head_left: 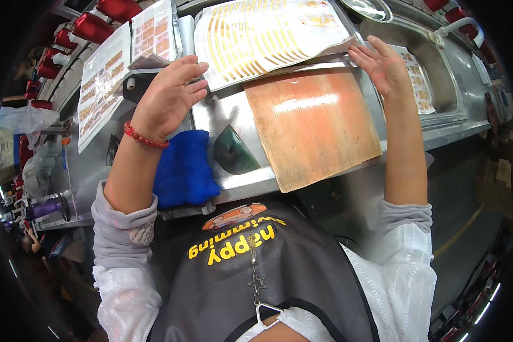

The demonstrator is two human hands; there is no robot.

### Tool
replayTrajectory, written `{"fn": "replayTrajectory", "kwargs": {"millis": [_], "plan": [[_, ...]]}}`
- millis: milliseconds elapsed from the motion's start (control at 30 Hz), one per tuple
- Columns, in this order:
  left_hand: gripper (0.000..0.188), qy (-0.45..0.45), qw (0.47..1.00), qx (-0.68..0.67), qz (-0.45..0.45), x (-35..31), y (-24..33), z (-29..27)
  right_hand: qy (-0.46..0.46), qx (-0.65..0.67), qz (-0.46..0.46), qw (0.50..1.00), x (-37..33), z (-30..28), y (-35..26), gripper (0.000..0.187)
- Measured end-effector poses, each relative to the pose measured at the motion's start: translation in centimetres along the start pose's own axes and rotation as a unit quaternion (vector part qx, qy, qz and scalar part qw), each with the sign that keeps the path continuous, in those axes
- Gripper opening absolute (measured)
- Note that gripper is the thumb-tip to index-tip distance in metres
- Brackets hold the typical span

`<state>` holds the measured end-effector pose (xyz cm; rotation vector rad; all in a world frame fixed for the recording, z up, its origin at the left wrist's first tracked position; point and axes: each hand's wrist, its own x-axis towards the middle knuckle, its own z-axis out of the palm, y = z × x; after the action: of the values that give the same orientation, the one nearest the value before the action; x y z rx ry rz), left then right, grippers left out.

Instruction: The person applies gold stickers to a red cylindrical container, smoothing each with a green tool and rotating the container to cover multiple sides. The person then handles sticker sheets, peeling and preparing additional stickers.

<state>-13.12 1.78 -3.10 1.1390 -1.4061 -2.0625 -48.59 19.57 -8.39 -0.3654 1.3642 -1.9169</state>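
A white sheet printed with rows of curved gold stripes [268, 40] lies at the far side of the metal worktop. Beside its near left corner is my left hand [174, 94], palm turned inward, fingers stretched out and holding nothing. My right hand [385, 68] is raised at the sheet's right corner with its fingers apart; whether the fingertips touch the sheet I cannot tell. Between my forearms lies a worn orange-brown ribbed board [316, 131], partly under the sheet's near edge. A dark green, glossy flat piece [236, 151] and a folded blue cloth [185, 171] rest left of the board.
More printed sheets [100, 85] are stacked at the left. A metal sink [439, 68] with a pale tap [439, 37] is at the right, another printed sheet [419, 85] in it. A round metal dish [370, 8] stands behind. Several red containers [91, 28] line the far left.
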Motion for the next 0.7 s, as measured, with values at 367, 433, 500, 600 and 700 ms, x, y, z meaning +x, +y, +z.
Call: {"fn": "replayTrajectory", "kwargs": {"millis": [367,433,500,600,700], "plan": [[0.054,-0.006,0.999,-0.001,-0.045,1.3,-1.2,-1.1,-0.005,0.055,0.235,0.970,3.5,1.0,-0.9,0.048],[0.048,-0.030,0.999,-0.004,-0.043,1.3,-1.4,-1.3,-0.030,-0.025,0.226,0.973,3.8,1.9,-1.3,0.040],[0.034,-0.090,0.994,-0.042,-0.041,2.1,-2.0,-2.4,-0.003,-0.105,0.208,0.972,3.7,3.5,-1.6,0.025],[0.023,-0.059,0.996,-0.059,-0.026,1.8,-1.9,-1.3,0.013,-0.132,0.189,0.973,3.3,4.5,-1.7,0.033],[0.021,-0.052,0.997,-0.062,0.000,2.0,-2.3,-1.0,-0.026,-0.203,0.122,0.971,4.3,2.9,-0.2,0.032]]}}
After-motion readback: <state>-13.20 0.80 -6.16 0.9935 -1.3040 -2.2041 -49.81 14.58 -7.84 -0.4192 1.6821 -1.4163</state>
